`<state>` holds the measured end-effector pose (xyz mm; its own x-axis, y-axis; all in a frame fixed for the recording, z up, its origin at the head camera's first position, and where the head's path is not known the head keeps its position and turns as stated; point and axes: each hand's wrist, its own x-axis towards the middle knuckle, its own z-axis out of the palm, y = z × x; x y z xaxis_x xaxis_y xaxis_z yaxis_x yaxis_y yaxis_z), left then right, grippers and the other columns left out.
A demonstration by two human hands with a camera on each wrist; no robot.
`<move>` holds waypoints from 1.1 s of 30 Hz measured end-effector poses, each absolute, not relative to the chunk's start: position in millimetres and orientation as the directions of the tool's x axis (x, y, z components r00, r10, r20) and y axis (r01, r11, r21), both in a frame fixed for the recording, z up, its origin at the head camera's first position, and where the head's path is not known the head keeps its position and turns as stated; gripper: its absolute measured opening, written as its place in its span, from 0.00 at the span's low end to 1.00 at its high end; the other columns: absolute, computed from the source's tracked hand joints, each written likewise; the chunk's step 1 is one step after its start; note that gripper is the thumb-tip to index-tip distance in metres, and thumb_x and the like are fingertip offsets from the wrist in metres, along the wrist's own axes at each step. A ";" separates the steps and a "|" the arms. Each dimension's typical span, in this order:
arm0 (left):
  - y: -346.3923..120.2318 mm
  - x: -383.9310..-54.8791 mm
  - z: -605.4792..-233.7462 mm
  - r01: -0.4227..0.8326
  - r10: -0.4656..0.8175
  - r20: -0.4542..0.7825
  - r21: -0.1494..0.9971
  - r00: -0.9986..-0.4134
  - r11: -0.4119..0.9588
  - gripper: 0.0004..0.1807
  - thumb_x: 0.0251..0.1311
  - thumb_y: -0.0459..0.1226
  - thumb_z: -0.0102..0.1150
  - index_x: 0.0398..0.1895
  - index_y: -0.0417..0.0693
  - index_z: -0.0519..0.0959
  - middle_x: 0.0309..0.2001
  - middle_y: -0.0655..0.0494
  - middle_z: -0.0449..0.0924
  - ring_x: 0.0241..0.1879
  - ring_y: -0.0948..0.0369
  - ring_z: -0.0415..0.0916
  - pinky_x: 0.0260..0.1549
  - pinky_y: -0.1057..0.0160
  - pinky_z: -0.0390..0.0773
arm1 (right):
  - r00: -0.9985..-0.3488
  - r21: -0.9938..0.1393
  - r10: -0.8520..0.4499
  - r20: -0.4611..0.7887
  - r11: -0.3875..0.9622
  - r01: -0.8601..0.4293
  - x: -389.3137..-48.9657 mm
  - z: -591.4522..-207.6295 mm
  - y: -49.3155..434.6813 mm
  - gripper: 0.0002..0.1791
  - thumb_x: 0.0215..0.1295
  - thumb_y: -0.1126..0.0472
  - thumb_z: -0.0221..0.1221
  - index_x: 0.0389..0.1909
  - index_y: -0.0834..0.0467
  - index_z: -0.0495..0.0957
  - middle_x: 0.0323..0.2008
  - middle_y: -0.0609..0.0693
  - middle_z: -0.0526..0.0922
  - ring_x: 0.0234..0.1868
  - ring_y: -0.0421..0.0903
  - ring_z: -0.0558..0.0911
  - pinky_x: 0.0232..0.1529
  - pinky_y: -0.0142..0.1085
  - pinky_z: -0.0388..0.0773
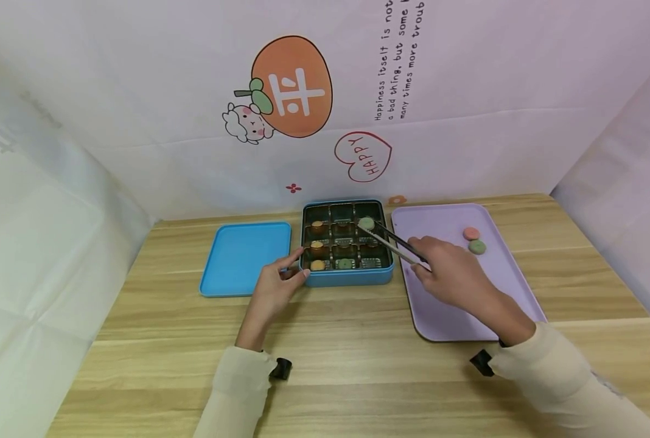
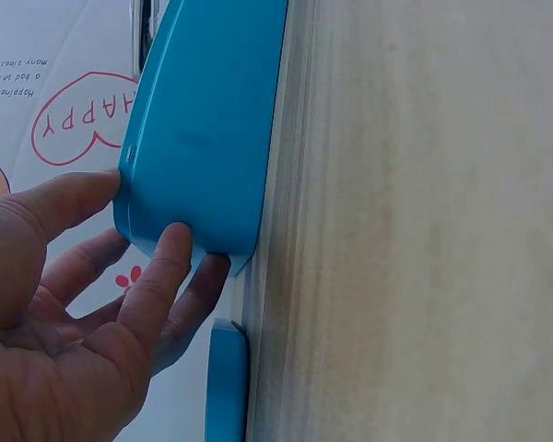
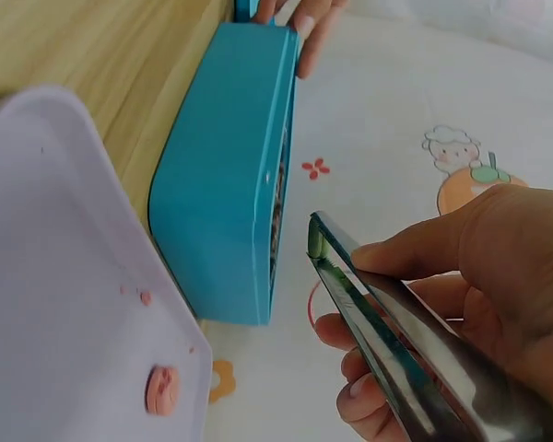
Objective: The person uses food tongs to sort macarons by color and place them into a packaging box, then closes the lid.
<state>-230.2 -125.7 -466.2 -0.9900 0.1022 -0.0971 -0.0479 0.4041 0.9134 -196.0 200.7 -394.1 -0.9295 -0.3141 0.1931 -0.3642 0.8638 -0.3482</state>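
My right hand (image 1: pixel 452 274) holds a pair of metal tongs (image 1: pixel 398 243), thumb on one arm and fingers on the other. Between the tong tips is a pale green macaron (image 1: pixel 366 224), over the back right part of a blue box (image 1: pixel 349 278). In the right wrist view the macaron (image 3: pixel 315 238) shows edge-on at the tips. The box has a dark divided insert with orange-yellow macarons (image 1: pixel 317 245) down its left column and a green one (image 1: pixel 345 263) at the front middle. My left hand (image 1: pixel 277 281) touches the box's front left corner with extended, spread fingers.
On the right lies a lilac tray (image 1: pixel 445 325) with a pink macaron (image 1: pixel 471 233) and a green macaron (image 1: pixel 477 247); pink crumbs (image 3: pixel 146 297) dot it. A blue lid (image 1: pixel 243 258) lies left of the box. A printed cloth (image 1: pixel 193 176) hangs behind the wooden table (image 1: pixel 358 377).
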 end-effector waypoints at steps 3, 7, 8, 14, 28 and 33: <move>-124.5 -230.0 -464.9 -0.050 0.099 -0.098 0.912 -0.990 0.406 0.31 0.72 0.39 0.65 0.77 0.59 0.72 0.79 0.41 0.63 0.70 0.45 0.75 0.55 0.52 0.84 | -0.928 -0.361 -0.326 0.180 0.856 -0.371 -195.8 -394.8 195.0 0.25 0.66 0.69 0.65 0.63 0.71 0.79 0.47 0.64 0.88 0.41 0.58 0.88 0.30 0.46 0.81; -124.7 -230.1 -464.1 -0.048 0.101 -0.097 0.912 -0.990 0.408 0.31 0.72 0.39 0.64 0.77 0.59 0.72 0.80 0.40 0.62 0.70 0.45 0.74 0.54 0.53 0.84 | -0.922 -0.374 -0.346 0.175 0.843 -0.387 -197.3 -396.3 187.3 0.25 0.67 0.70 0.63 0.64 0.72 0.78 0.51 0.66 0.87 0.45 0.62 0.88 0.34 0.48 0.82; -124.9 -230.2 -464.2 -0.047 0.103 -0.096 0.912 -0.990 0.407 0.31 0.72 0.39 0.64 0.77 0.59 0.72 0.80 0.40 0.61 0.70 0.45 0.75 0.53 0.55 0.84 | -0.921 -0.378 -0.349 0.171 0.840 -0.389 -198.1 -396.9 185.3 0.25 0.67 0.69 0.63 0.64 0.72 0.78 0.52 0.66 0.87 0.45 0.62 0.88 0.34 0.48 0.82; -125.2 -229.5 -464.2 -0.037 0.110 -0.088 0.917 -0.990 0.398 0.31 0.72 0.38 0.65 0.77 0.57 0.72 0.80 0.39 0.61 0.70 0.45 0.75 0.47 0.61 0.83 | -0.929 -0.388 -0.345 0.132 0.845 -0.368 -203.1 -396.9 174.9 0.24 0.68 0.68 0.63 0.64 0.70 0.79 0.55 0.66 0.86 0.48 0.63 0.87 0.33 0.50 0.82; -125.5 -229.5 -465.5 -0.035 0.108 -0.085 0.914 -0.990 0.404 0.31 0.72 0.38 0.64 0.77 0.58 0.72 0.79 0.41 0.63 0.70 0.45 0.75 0.49 0.59 0.83 | -0.933 -0.394 -0.352 0.074 0.849 -0.352 -213.8 -399.0 172.2 0.26 0.68 0.68 0.62 0.66 0.71 0.77 0.60 0.69 0.83 0.39 0.55 0.84 0.27 0.40 0.71; -125.2 -229.7 -465.5 -0.031 0.109 -0.082 0.915 -0.991 0.403 0.31 0.72 0.38 0.65 0.77 0.58 0.72 0.79 0.40 0.63 0.70 0.45 0.75 0.49 0.59 0.84 | -0.937 -0.398 -0.344 0.057 0.853 -0.337 -214.6 -398.7 172.3 0.26 0.69 0.67 0.62 0.67 0.71 0.76 0.62 0.69 0.82 0.36 0.53 0.83 0.25 0.39 0.69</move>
